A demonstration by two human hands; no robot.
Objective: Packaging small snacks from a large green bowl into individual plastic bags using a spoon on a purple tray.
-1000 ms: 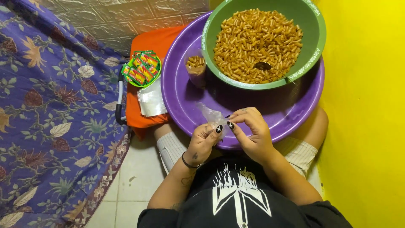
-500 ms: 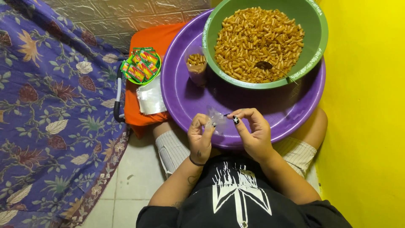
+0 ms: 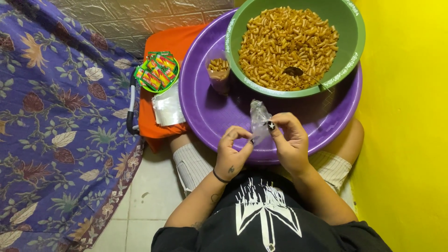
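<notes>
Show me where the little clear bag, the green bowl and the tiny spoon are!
small clear plastic bag (image 3: 259,116), head view, on its crinkled middle above the fingers.
green bowl (image 3: 347,28), head view, on its bare inner wall at the right.
spoon (image 3: 294,71), head view, on its dark scoop lying on the snacks.

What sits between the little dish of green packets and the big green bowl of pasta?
In the head view, a small clear cup of pasta stands between the dish and green bowl, on the purple basin.

purple basin (image 3: 205,112) rests on the person's lap, carries green bowl (image 3: 354,42) of fried macaroni at far right and a small filled plastic cup (image 3: 218,71) at far left; orange stool (image 3: 175,39) just left of basin, touching it, holds small green dish (image 3: 156,74) of sachets and stack of clear bags (image 3: 168,108); white tile floor (image 3: 149,196) below
</notes>
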